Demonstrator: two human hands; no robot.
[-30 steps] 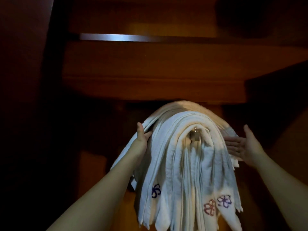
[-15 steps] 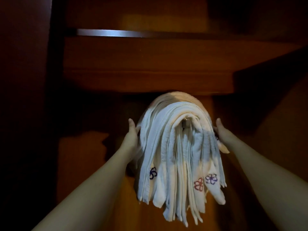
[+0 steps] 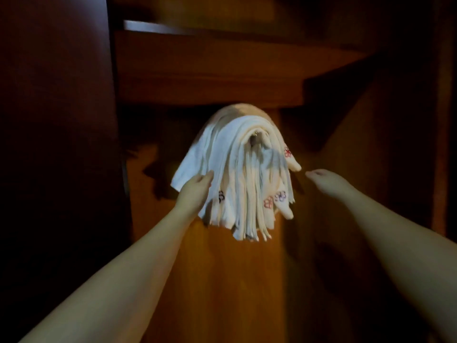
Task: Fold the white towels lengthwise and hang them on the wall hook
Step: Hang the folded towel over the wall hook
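Several white towels (image 3: 237,169) with small embroidered flowers hang folded in a thick bunch over a metal wall hook (image 3: 257,134), whose tip peeks out under the top fold. My left hand (image 3: 194,194) touches the left side of the bunch, fingers against the outer towel's lower edge. My right hand (image 3: 326,181) hovers to the right of the towels, apart from them, holding nothing; its fingers are blurred.
The hook sits on an orange-brown wooden panel (image 3: 235,280). A wooden shelf (image 3: 210,70) juts out just above the towels. A dark wooden door or wall (image 3: 57,144) stands to the left, and deep shadow fills the right side.
My right hand has come off the right side of the towels and drawn back. The left hand slid lower on the left side. The view has pulled away from the towels.
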